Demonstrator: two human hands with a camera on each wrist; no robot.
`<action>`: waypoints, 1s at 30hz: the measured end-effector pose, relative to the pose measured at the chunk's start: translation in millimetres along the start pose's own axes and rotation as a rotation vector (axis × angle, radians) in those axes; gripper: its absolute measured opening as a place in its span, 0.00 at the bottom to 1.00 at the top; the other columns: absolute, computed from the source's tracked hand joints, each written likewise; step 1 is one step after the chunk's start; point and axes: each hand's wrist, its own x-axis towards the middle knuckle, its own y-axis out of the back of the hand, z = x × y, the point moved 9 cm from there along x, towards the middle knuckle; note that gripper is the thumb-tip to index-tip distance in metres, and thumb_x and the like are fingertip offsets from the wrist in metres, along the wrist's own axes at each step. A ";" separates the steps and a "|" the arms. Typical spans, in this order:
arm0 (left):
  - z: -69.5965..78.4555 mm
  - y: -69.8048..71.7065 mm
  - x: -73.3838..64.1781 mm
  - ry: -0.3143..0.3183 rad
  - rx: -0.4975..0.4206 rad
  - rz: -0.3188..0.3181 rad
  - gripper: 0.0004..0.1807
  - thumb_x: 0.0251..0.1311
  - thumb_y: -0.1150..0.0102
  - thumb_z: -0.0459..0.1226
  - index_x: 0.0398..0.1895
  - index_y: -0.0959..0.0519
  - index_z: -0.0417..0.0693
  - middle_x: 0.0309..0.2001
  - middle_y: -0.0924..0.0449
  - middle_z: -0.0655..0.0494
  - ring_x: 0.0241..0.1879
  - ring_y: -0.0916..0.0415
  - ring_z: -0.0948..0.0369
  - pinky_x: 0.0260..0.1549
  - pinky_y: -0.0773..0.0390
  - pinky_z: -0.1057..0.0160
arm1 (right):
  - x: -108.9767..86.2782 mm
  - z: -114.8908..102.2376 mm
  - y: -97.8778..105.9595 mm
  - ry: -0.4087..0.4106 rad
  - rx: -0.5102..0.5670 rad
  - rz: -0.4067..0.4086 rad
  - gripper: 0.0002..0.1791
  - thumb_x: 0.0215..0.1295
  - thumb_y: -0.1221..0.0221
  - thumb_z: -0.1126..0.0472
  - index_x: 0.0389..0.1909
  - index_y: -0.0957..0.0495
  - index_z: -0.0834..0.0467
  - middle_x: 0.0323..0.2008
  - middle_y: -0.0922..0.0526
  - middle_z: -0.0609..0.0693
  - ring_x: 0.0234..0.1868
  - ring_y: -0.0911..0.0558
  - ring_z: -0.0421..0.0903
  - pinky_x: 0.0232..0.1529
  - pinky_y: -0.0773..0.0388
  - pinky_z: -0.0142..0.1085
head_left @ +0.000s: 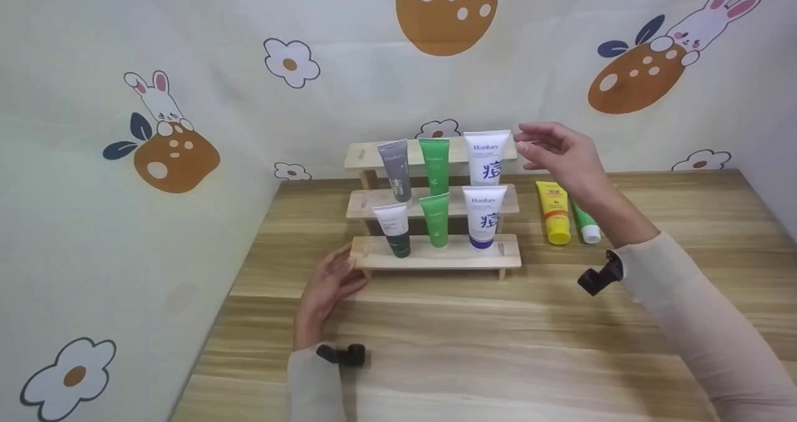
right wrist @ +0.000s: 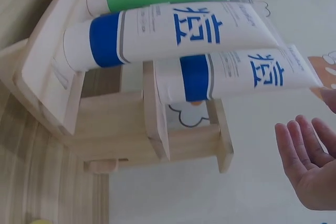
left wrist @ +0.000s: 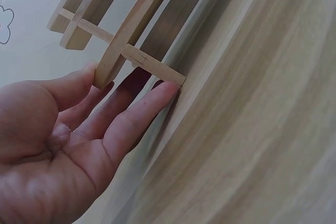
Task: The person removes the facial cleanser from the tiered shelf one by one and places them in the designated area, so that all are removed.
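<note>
A three-tier wooden display rack [head_left: 436,261] stands on the table. My left hand [head_left: 330,282] holds the left end of its lowest tier; in the left wrist view the thumb is on the board's end and the fingers reach below, by the leg [left wrist: 152,65]. My right hand [head_left: 566,154] is in the air with nothing in it, fingertips just right of a white tube [head_left: 489,154] on the middle tier. A grey tube [head_left: 395,167] and a green tube [head_left: 434,160] share that tier. The lowest tier bears a white-and-dark-green tube [head_left: 393,229], a light green tube [head_left: 437,220] and another white tube [head_left: 484,213].
Right of the rack lie a yellow tube [head_left: 554,213] and a green tube with a white cap [head_left: 587,226], the latter partly hidden by the right forearm. A patterned cloth [head_left: 348,67] hangs behind the table [head_left: 473,347].
</note>
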 end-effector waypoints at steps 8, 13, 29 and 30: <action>1.7 3.1 0.0 -0.009 -0.005 0.018 0.26 0.74 0.52 0.31 0.74 0.38 0.41 0.71 0.35 0.33 0.61 0.24 0.42 0.54 0.14 0.52 | 0.2 3.2 -19.6 -0.053 -0.034 -0.062 0.32 0.67 0.36 0.46 0.68 0.29 0.54 0.61 0.22 0.53 0.56 0.20 0.41 0.49 0.15 0.24; 0.4 2.0 -1.1 -0.007 -0.020 0.019 0.27 0.74 0.51 0.31 0.74 0.38 0.40 0.70 0.34 0.32 0.60 0.23 0.43 0.55 0.14 0.52 | 1.7 7.3 -27.3 -0.111 -0.084 -0.089 0.33 0.65 0.35 0.44 0.68 0.29 0.53 0.62 0.24 0.53 0.60 0.23 0.46 0.56 0.17 0.29; -1.0 1.9 -2.1 -0.012 -0.012 0.028 0.26 0.74 0.52 0.31 0.74 0.37 0.40 0.69 0.32 0.33 0.55 0.19 0.47 0.50 0.12 0.54 | 7.6 10.7 -36.9 -0.156 -0.149 -0.092 0.28 0.66 0.35 0.48 0.63 0.26 0.56 0.60 0.21 0.56 0.60 0.24 0.51 0.67 0.23 0.47; -1.0 2.0 -2.3 -0.014 -0.010 0.029 0.26 0.74 0.52 0.31 0.74 0.37 0.40 0.69 0.32 0.33 0.55 0.19 0.47 0.49 0.12 0.54 | 7.9 10.4 -37.3 -0.154 -0.152 -0.084 0.28 0.66 0.35 0.49 0.63 0.26 0.56 0.59 0.21 0.56 0.60 0.24 0.51 0.67 0.23 0.47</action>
